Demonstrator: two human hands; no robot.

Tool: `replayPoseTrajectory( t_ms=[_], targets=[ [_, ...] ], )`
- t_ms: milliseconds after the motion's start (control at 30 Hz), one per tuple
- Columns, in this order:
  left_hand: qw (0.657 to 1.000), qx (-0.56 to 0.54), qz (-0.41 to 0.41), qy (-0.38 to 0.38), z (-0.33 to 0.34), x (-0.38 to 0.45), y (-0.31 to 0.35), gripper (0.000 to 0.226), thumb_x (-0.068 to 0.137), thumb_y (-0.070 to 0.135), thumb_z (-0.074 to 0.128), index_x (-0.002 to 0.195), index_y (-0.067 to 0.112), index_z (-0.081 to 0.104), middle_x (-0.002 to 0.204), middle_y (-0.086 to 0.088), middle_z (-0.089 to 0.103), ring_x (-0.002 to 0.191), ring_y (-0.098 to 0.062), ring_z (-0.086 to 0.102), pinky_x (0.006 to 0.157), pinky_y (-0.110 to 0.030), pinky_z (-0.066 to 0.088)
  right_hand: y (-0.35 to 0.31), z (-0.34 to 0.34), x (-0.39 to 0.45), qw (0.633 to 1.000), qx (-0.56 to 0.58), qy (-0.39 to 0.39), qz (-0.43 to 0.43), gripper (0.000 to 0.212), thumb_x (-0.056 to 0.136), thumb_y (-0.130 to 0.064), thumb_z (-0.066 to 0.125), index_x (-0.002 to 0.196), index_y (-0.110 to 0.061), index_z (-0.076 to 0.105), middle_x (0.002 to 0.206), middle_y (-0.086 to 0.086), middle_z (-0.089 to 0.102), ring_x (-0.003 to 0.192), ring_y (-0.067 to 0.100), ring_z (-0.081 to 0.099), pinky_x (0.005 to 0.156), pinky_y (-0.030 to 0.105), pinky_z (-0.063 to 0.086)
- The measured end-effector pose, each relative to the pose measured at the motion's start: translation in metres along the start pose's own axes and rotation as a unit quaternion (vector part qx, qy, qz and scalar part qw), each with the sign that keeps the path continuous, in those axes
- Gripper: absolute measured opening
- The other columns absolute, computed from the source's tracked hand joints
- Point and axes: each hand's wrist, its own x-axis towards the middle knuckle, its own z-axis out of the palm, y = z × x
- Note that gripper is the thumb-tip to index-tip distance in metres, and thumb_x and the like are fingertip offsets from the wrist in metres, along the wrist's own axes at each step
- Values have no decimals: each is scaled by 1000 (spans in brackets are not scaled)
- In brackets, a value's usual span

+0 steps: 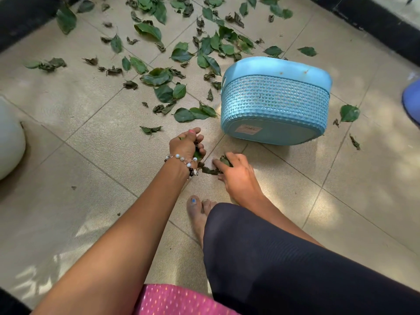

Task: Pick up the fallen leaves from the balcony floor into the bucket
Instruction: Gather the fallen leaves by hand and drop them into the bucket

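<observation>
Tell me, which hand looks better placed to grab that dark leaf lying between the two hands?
Probably the right hand: its fingers already rest on the dark leaf, while the left hand is full of gathered leaves.

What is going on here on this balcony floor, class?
A person crouches on the tiled floor, gathering fallen leaves by hand. The left hand grips a bunch of leaves already collected, while the right hand rests its fingers on a few dark leaves on the tile. The blue bucket lies tipped on its side just beyond the hands. Many green leaves remain scattered farther away.
</observation>
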Motion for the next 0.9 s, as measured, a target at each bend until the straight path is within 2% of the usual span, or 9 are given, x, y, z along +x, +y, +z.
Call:
replayPoseTrajectory(
  t_ms=[167, 267, 367, 433, 600, 667, 767, 833, 900],
  targets=[
    [999, 38, -27, -6, -6, -1, 4, 31, 102, 31, 47, 91, 7, 64, 62, -1, 50, 41, -8, 40, 38, -16, 34, 13, -4, 7, 1000, 6, 17, -16, 20, 94, -13, 53, 108, -13, 68, 108, -2, 62, 100, 18, 46, 74, 22, 38],
    [994, 99, -47, -16, -8, -3, 4, 41, 101, 40, 45, 88, 5, 62, 63, -4, 54, 44, -11, 43, 40, -18, 36, 9, -29, 15, 966, 235, 63, 90, 21, 85, -5, 68, 103, -14, 75, 97, -5, 72, 84, -1, 61, 73, 6, 42],
    [988, 134, -65, -32, -5, -8, 6, 49, 100, 46, 44, 87, 3, 63, 72, -12, 62, 53, -19, 56, 48, -23, 48, -9, -51, 27, 870, 457, 115, 149, 22, 78, -9, 78, 97, -19, 77, 91, -12, 73, 83, -5, 66, 87, 19, 53],
    [989, 118, -81, -39, 0, -9, 9, 49, 99, 49, 45, 90, 4, 63, 85, -16, 68, 73, -26, 66, 65, -38, 59, -25, -58, 35, 851, 496, 122, 123, 23, 78, -7, 77, 97, -18, 77, 92, -7, 75, 87, 4, 70, 88, 28, 56],
    [987, 19, -139, -82, 1, -10, 19, 67, 95, 63, 37, 99, 2, 65, 103, -17, 70, 100, -27, 65, 88, -40, 52, -52, -47, 43, 951, 280, 87, -97, 25, 87, -1, 58, 108, -5, 70, 106, 8, 71, 99, 24, 63, 88, 36, 47],
    [990, 3, -123, -71, -4, -8, 22, 64, 96, 60, 40, 108, 1, 62, 116, -20, 65, 110, -30, 62, 92, -42, 48, -52, -42, 45, 965, 195, 32, -171, 35, 90, 2, 50, 124, -1, 60, 126, 14, 62, 117, 32, 54, 99, 40, 39],
    [995, -5, -97, -14, -8, -2, 24, 58, 88, 55, 59, 114, 3, 63, 115, -16, 68, 97, -29, 70, 76, -42, 57, -41, -44, 43, 972, 176, -4, -154, 57, 87, 4, 40, 140, -16, 47, 147, 2, 46, 143, 23, 30, 115, 46, 24],
    [997, -11, -71, 17, -7, -2, 21, 45, 89, 44, 65, 103, 2, 63, 99, -15, 72, 77, -25, 71, 59, -36, 58, -30, -51, 36, 954, 279, 27, -105, 54, 91, 2, 41, 136, -26, 52, 142, 0, 51, 139, 15, 38, 114, 42, 30],
    [998, -28, -61, 21, -5, -2, 17, 33, 93, 32, 63, 85, 0, 61, 66, -11, 65, 48, -15, 59, 46, -22, 51, -21, -60, 30, 907, 411, 89, -28, 37, 91, 3, 50, 117, -21, 63, 118, -2, 66, 115, 5, 58, 101, 31, 47]
  ],
)
